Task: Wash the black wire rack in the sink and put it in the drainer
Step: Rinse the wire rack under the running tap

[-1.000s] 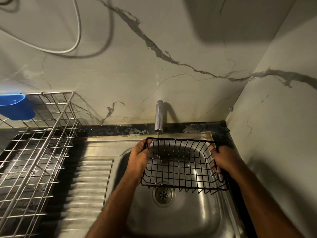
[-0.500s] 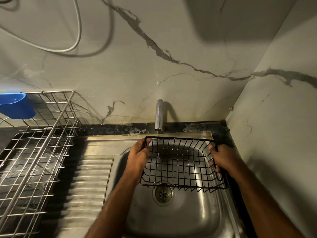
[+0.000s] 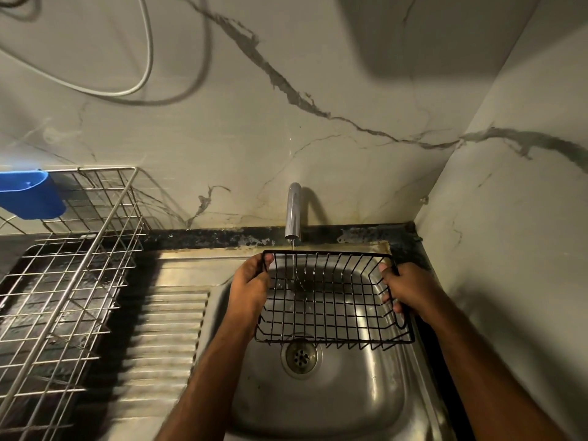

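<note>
While gripped at both short ends, black wire rack (image 3: 331, 300) held level above steel sink (image 3: 366, 405), under tap (image 3: 293, 211). Left hand (image 3: 249, 286) curled round left rim, thumb over top wire; right hand (image 3: 410, 289) clasping right rim, fingers through mesh. Thin water stream (image 3: 292, 259) falling through rack near its back left part. Drain (image 3: 300, 356) visible just below front edge. Drainer (image 3: 63, 281) well apart at left, blue cup (image 3: 30, 195) hung on its rear rail.
</note>
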The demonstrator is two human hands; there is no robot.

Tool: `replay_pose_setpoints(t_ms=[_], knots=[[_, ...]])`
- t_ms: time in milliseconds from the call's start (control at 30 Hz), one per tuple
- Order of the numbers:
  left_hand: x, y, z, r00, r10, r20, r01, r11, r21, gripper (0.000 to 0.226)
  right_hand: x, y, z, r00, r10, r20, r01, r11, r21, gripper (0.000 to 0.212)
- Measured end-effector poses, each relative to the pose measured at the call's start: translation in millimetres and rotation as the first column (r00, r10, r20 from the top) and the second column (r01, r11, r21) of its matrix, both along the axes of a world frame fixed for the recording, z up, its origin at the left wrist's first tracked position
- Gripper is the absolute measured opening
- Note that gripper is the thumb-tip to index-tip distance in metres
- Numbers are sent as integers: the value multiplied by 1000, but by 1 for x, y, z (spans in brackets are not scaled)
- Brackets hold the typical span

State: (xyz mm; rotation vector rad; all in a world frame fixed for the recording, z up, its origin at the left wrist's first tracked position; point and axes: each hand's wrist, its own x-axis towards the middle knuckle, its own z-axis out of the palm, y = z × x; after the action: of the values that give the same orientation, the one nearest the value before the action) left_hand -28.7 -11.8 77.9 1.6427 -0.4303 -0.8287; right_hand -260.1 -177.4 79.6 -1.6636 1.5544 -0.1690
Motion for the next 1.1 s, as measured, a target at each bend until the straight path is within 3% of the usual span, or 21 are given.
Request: replay_pose_setpoints(t_ms=[400, 1100], knots=[[5, 5, 2, 999, 9, 31, -8, 1000, -7, 46, -2, 6, 4, 998, 27, 58, -20, 993, -117, 40], [6, -2, -3, 999, 36, -3, -36, 999, -4, 44, -5, 8, -2, 993, 52, 106, -31, 981, -189, 25]])
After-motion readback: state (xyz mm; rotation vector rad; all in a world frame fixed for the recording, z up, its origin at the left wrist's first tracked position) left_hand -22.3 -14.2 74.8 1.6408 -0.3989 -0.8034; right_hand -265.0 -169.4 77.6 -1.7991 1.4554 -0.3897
